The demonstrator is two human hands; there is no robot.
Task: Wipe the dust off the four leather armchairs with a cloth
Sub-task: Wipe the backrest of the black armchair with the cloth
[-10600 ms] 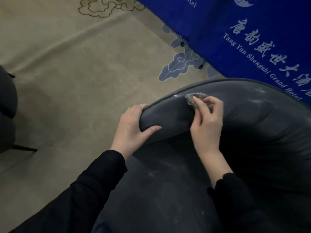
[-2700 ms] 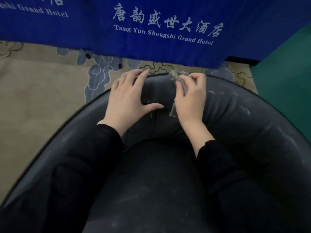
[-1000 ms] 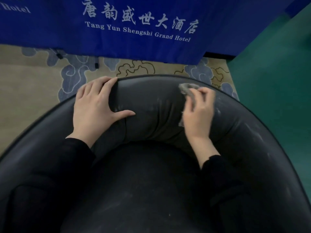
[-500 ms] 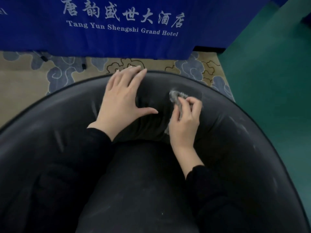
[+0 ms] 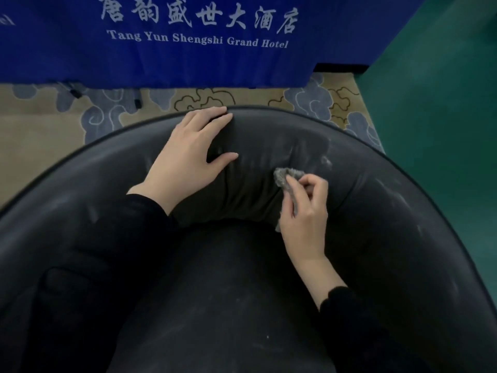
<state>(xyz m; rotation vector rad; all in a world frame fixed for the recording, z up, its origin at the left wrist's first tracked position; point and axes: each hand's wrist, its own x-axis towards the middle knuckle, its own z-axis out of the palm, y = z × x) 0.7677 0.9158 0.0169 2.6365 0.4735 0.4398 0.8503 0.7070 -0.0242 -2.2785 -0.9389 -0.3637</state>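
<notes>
Right hand [image 5: 304, 211] pinches the crumpled grey cloth [image 5: 286, 179] against the inner face of the armchair's [image 5: 403, 238] curved backrest, just right of its middle. Left hand [image 5: 188, 160] lies flat, fingers straight over the backrest's top edge, thumb spread. A blue banner [image 5: 188, 49] hangs beyond the back rim.

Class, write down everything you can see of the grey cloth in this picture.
The cloth is small, grey and fuzzy-looking, crumpled into a wad. The right hand grips it with curled fingers and holds it against the inner backrest of the dark armchair. A strip shows beside the palm; the hand hides the rest.
</notes>
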